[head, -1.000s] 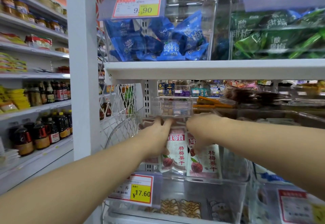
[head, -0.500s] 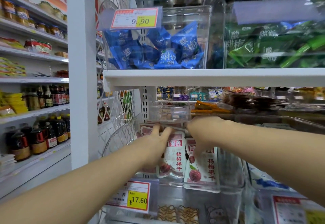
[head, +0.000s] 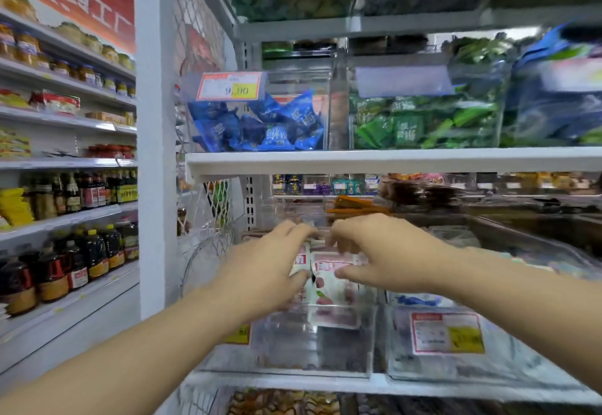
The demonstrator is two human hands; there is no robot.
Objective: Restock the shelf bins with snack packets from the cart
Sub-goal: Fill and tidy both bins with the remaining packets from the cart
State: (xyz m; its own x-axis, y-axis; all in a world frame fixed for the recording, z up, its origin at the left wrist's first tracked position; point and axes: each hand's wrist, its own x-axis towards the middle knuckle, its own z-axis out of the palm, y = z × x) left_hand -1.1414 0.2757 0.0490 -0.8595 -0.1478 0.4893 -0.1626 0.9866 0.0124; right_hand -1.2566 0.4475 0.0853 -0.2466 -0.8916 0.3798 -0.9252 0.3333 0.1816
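Note:
Several white-and-pink snack packets (head: 332, 281) stand upright in a clear shelf bin (head: 293, 346) on the lower shelf. My left hand (head: 267, 268) reaches over their left side, fingers stretched forward across the packet tops and thumb against a packet's front. My right hand (head: 384, 251) hovers over the right side, fingers bent down at the tops, thumb spread below. Blur hides whether the fingers close on a packet. No cart is in view.
A second clear bin (head: 456, 343) with a red-and-yellow price label sits to the right. The white shelf board (head: 391, 160) overhead carries bins of blue packets (head: 260, 128) and green packets (head: 423, 124). A white post (head: 156, 154) and bottle shelves (head: 65, 258) stand left.
The view has tilted upward. Both hands have lifted slightly and come closer together over the packet tops, and the right thumb has spread out. The packets still stand in the bin.

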